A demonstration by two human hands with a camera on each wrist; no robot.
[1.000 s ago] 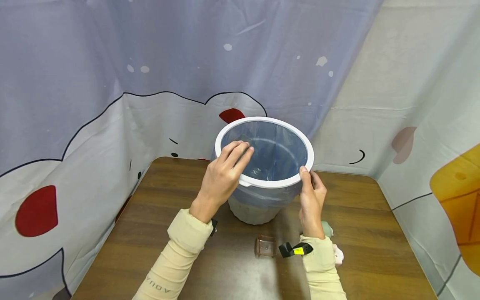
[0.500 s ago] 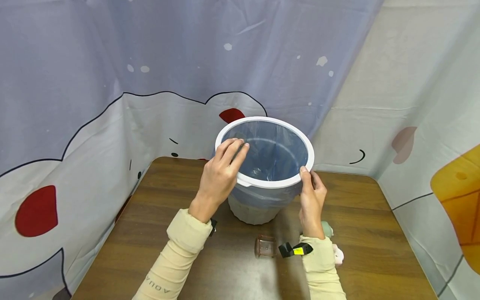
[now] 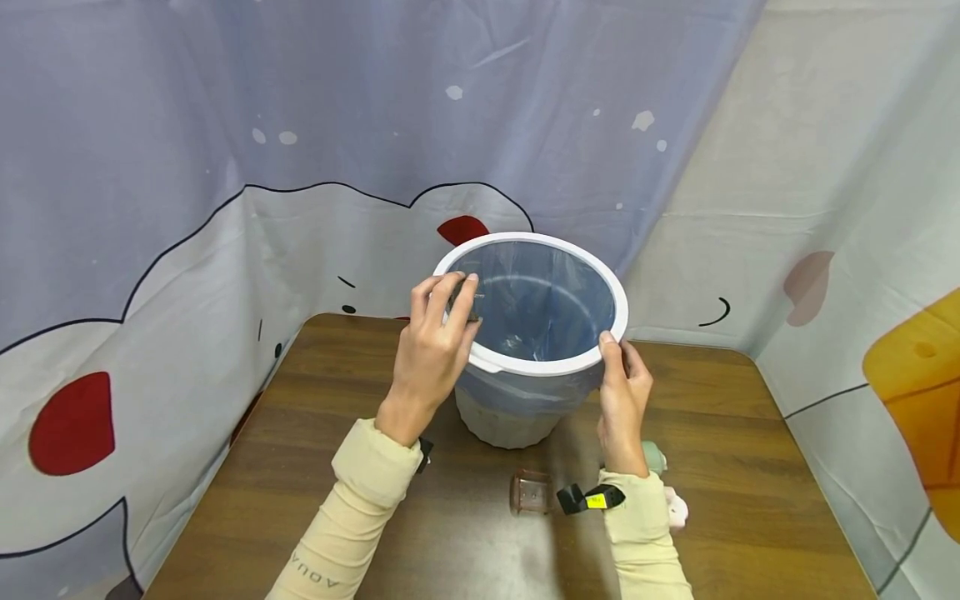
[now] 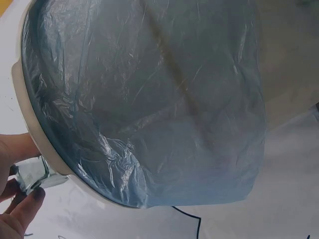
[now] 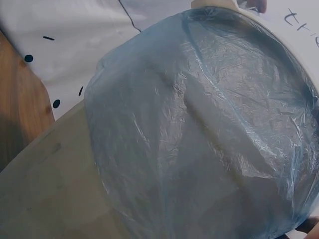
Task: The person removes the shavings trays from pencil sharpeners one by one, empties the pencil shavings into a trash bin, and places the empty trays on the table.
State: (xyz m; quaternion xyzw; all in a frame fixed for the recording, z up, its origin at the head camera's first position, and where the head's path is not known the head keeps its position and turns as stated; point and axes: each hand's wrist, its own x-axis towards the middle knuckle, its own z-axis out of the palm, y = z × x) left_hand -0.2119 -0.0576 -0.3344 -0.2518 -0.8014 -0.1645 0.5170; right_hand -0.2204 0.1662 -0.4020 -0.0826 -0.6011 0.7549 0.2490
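A trash bin [image 3: 510,417] with a white rim [image 3: 551,367] stands tilted toward me on the wooden table. A thin translucent blue trash bag [image 4: 164,99] lines it and hangs down over its outside. My left hand [image 3: 427,346] is at the left of the bin's mouth, its fingers over the rim. Between its thumb and fingers it holds a small clear, glassy piece [image 4: 35,174], mostly hidden by the hand in the head view. My right hand [image 3: 625,396] grips the rim at the right, thumb on top and fingers behind.
A small brown see-through box [image 3: 531,492] lies on the table [image 3: 712,433] in front of the bin. Beside my right wrist are a green object [image 3: 654,457] and a pinkish-white one [image 3: 677,508], both partly covered. A printed cloth [image 3: 375,100] hangs close behind the table.
My left hand has shifted a little left and turned, drawing its fingers back from over the bin's opening, with its thumb now showing. The right hand and the bin stay in place.
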